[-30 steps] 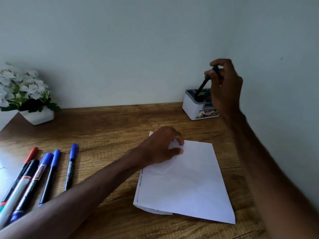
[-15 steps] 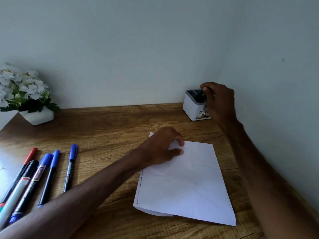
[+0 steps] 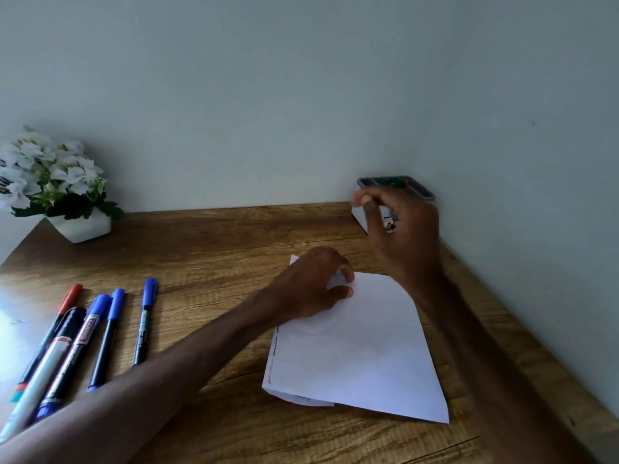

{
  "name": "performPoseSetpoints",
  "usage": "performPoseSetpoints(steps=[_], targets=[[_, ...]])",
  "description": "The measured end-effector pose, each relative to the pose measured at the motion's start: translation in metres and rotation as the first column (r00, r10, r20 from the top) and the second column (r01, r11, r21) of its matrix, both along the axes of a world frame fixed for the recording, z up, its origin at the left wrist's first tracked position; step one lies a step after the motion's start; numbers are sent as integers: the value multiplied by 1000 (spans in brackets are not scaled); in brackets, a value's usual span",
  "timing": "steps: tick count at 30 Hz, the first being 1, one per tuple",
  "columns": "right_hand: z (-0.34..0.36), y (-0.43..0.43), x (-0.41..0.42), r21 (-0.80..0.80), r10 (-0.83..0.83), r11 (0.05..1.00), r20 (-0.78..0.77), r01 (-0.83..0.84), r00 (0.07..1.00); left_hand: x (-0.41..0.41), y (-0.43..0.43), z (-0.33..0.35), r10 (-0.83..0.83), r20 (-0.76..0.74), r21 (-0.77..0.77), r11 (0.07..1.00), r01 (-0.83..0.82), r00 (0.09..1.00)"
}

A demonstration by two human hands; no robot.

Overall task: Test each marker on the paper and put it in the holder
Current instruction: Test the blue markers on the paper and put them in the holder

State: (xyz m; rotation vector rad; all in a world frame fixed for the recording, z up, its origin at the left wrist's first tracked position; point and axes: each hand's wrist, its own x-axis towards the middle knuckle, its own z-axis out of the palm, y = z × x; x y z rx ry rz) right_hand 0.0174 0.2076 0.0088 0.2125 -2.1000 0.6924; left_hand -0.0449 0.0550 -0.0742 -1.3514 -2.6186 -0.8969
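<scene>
5 markers, labels illegible; left grip relaxed on paper, right grip slack, empty.

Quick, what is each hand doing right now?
Left hand: curled fingers rest on the white paper sheet; a pinch cannot be told.
Right hand: loosely curled, holding nothing, by the white plastic marker holder.

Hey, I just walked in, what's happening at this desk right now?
A person is working through a set of markers at a wooden desk. Their left hand rests on the top corner of the paper, which has test scribbles along its left edge. Their right hand hovers in front of the holder in the corner, apparently empty. Several capped markers lie on the left, not yet in the holder.
</scene>
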Motion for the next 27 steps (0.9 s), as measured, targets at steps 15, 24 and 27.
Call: performPoseSetpoints(steps=[15, 24, 27], targets=[[-37, -105, 58, -60, 345, 933, 424, -354, 837, 7, -136, 40, 415, -99, 133, 906, -401, 904], [-42, -185, 54, 36, 361, 886, 572, -462, 737, 14, -218, 34, 606, -128, 149, 794, -589, 785], [-41, -209, 43, 12, 337, 907, 580, -421, 742, 17, -224, 31, 628, -120, 160, 776, -610, 769]])
